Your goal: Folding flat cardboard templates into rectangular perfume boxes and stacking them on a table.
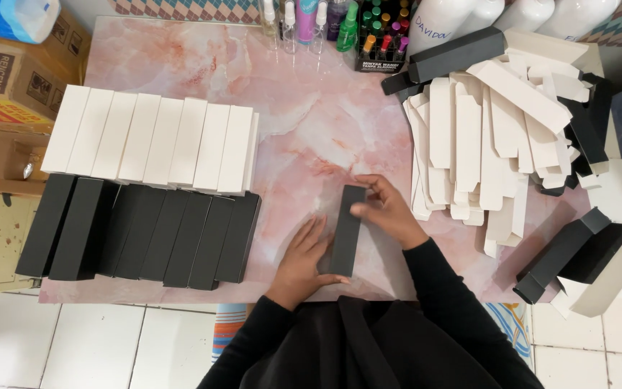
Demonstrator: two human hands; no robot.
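Between the two hands, a long black box (347, 229) is held flat on the pink marble table (304, 108), its length running away from the person. Its near end is steadied by the left hand (302, 261), whose fingers lie flat beside and against the box's left edge, spread rather than clenched. Its far half is gripped by the right hand (386, 212), with the fingers curled over the top end and right edge; the grip is narrow, closed on the box itself.

Well to the left of the grip, a row of finished black boxes (145, 234) is laid side by side, and just beyond that row a matching row of white boxes (152, 140) is set out in the same way. To the right of the grip and close to the right hand, a loose heap of flat white cardboard pieces (491, 144) is piled up, with a few black pieces mixed in at its edges. Farther right and nearer the person, several opened black sleeves (570, 252) are lying at an angle. Beyond the grip, at the far edge of the table, small spray bottles (304, 21) and large white bottles (448, 21) are lined up.
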